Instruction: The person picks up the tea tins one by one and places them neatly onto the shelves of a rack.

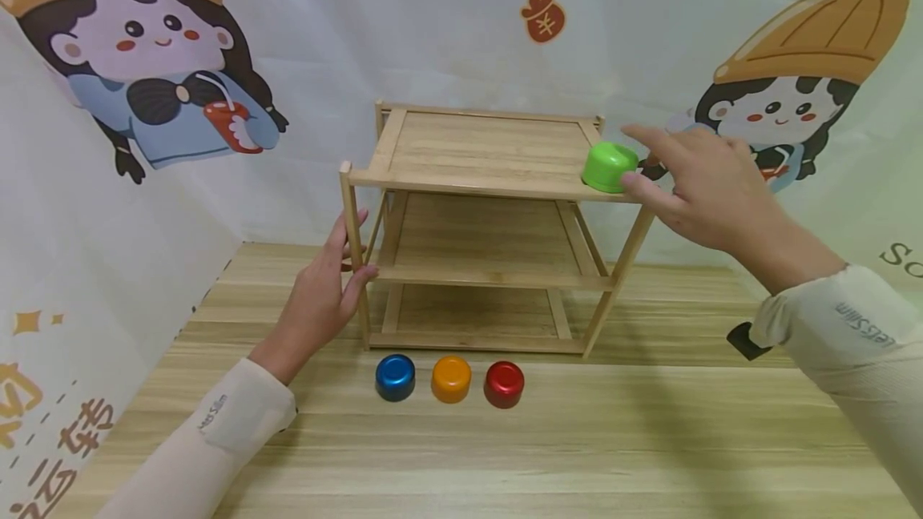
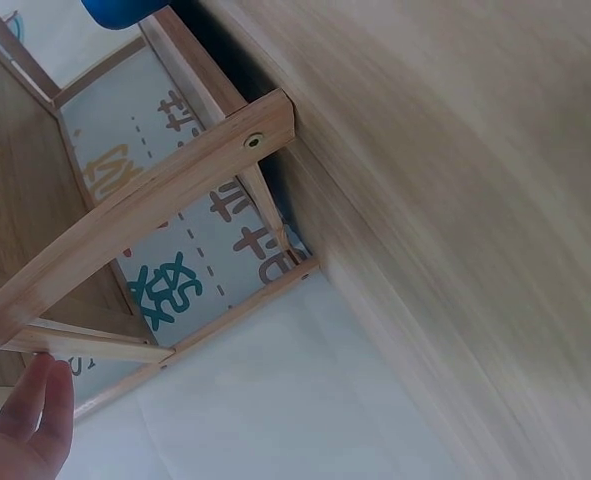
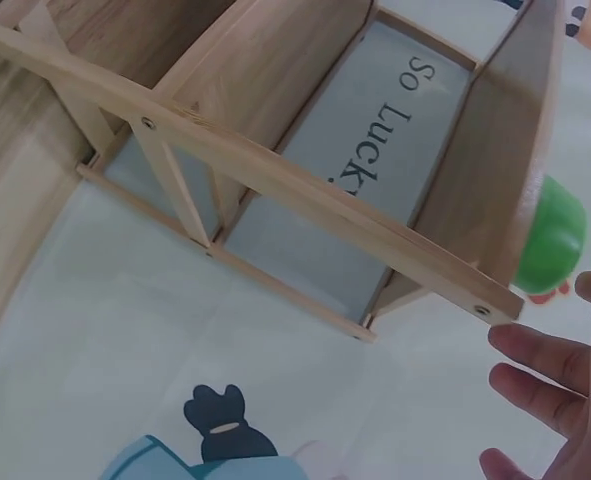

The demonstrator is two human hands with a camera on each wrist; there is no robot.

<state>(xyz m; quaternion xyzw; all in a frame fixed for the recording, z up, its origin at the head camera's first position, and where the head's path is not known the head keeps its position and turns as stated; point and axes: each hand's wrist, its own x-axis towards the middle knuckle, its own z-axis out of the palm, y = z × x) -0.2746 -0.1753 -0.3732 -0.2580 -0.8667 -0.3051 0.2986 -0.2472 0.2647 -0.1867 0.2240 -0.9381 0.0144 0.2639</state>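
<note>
A three-tier wooden shelf (image 1: 497, 183) stands on the wood-grain floor. My left hand (image 1: 317, 287) holds its left front post, thumb in front and fingers behind; in the left wrist view the fingertips (image 2: 50, 385) lie by a side rail. A small green cup (image 1: 608, 166), apparently bottom up, sits at the right front corner of the top tier. My right hand (image 1: 710, 187) is beside it, thumb and forefinger spread, the thumb tip close to its side; whether they touch I cannot tell. In the right wrist view the green cup (image 3: 553, 238) rests on the board's edge.
On the floor before the shelf stand a blue cup (image 1: 395, 377), an orange cup (image 1: 451, 379) and a red cup (image 1: 504, 384) in a row. A pale cloth backdrop (image 1: 447, 30) with cartoon figures hangs behind and at both sides.
</note>
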